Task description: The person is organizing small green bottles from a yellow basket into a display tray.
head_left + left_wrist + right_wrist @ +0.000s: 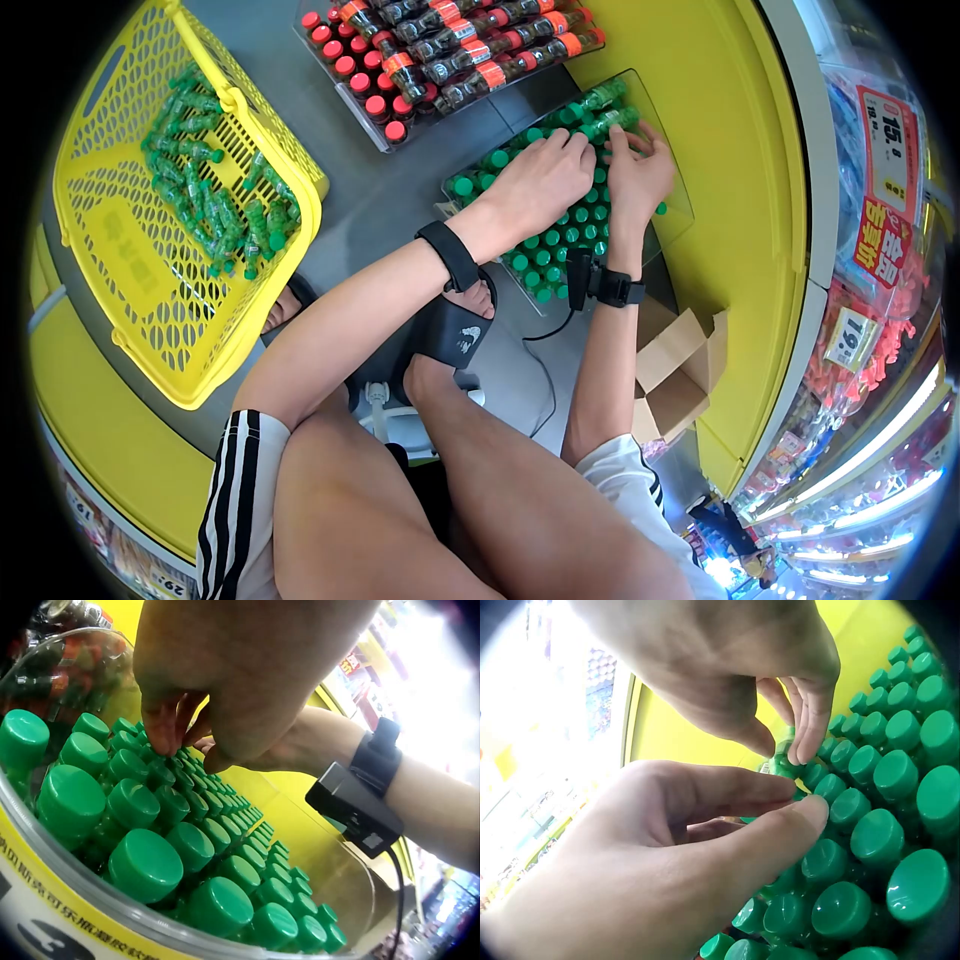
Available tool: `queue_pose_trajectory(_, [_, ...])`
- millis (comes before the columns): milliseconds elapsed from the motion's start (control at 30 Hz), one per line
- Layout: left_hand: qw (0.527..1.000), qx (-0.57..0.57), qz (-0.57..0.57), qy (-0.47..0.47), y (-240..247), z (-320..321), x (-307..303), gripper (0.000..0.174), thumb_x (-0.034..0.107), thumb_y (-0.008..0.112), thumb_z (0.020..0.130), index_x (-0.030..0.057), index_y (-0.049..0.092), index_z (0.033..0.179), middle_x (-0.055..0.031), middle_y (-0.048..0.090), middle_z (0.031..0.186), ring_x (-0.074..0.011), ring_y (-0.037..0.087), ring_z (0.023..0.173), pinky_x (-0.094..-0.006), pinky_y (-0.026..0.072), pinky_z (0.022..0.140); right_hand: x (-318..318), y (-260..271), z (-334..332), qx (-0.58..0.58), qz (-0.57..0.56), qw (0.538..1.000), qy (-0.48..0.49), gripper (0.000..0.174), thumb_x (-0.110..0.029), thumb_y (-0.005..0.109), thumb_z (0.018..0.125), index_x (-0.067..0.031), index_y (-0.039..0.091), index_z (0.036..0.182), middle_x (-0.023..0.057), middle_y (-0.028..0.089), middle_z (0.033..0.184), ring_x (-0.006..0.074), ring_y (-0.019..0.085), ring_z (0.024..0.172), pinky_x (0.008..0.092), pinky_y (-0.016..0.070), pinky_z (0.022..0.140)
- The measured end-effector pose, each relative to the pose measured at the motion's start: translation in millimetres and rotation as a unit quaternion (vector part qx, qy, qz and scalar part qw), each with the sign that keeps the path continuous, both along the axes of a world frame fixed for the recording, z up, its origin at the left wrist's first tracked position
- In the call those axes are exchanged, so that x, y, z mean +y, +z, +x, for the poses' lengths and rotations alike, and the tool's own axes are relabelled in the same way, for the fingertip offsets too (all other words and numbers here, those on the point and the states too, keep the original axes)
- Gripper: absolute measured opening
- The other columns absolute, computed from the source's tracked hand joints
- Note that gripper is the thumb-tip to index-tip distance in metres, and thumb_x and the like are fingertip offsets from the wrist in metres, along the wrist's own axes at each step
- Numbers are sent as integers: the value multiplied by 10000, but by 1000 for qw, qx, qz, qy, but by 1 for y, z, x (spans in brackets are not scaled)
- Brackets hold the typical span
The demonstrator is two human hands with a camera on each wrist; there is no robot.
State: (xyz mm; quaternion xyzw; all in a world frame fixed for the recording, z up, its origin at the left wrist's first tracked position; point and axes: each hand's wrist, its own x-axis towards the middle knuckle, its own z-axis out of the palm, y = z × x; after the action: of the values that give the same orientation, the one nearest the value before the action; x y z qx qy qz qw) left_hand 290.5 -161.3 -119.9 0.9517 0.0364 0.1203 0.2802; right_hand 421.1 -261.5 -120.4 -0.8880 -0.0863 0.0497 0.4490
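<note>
A clear bin (pixel 672 210) is packed with upright small green-capped bottles (pixel 575 235), a few more lying on top at its far end. My left hand (pixel 545 178) reaches over the caps and pinches a small green bottle (pixel 780 763) between thumb and fingers. Close beside it, my right hand (pixel 640 178) has its thumb and forefinger tips around a bit of green at that same spot. In the right wrist view the right hand (pixel 682 840) is nearest the camera, low over the green caps (pixel 874 832). The left wrist view hides the left fingertips' hold behind the hand.
A yellow basket (pixel 120 290) at the left holds several loose green bottles (pixel 195 195). Behind stands a clear bin of red-capped cola-like bottles (pixel 390 130). An open cardboard box (pixel 680 370) sits right of my right forearm, below the curved yellow panel (pixel 750 250). A cable (pixel 548 375) hangs from the right wrist.
</note>
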Motion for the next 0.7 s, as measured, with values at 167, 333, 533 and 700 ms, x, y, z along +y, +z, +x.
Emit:
queue_pose_trajectory(167, [1000,-16,-24,9,-3,-1,1,529,-62,708,842,-119,642,1364,-177,633,1249,-326,641,1154,-426,591,1003,11,0,-1,22,14,1000,-11,531,-162,816,978,99,651,1410,161,816,1035,209,814,871,340,628,784])
queue_pose_trajectory(333, [999,-19,-30,9,-3,-2,3,533,-61,708,838,-123,636,1363,-183,626,1259,-337,637,1146,-431,588,997,13,-1,-2,28,16,999,-19,517,-125,797,994,104,637,1429,159,814,1044,202,813,838,335,633,782])
queue_pose_trajectory(533, [999,-18,-42,7,-3,0,4,555,-67,720,818,-124,627,1362,-181,610,1247,-339,630,1122,-438,583,982,14,-1,-3,20,16,999,-25,518,-130,796,1001,99,636,1436,160,812,1049,197,808,842,337,632,781])
queue_pose_trajectory(700, [999,-13,-52,7,-2,-1,4,576,-81,731,802,-121,619,1366,-184,604,1266,-345,627,1138,-441,579,993,12,-3,-5,15,20,1000,-20,523,-149,793,1012,108,629,1436,165,807,1072,198,806,860,336,630,785])
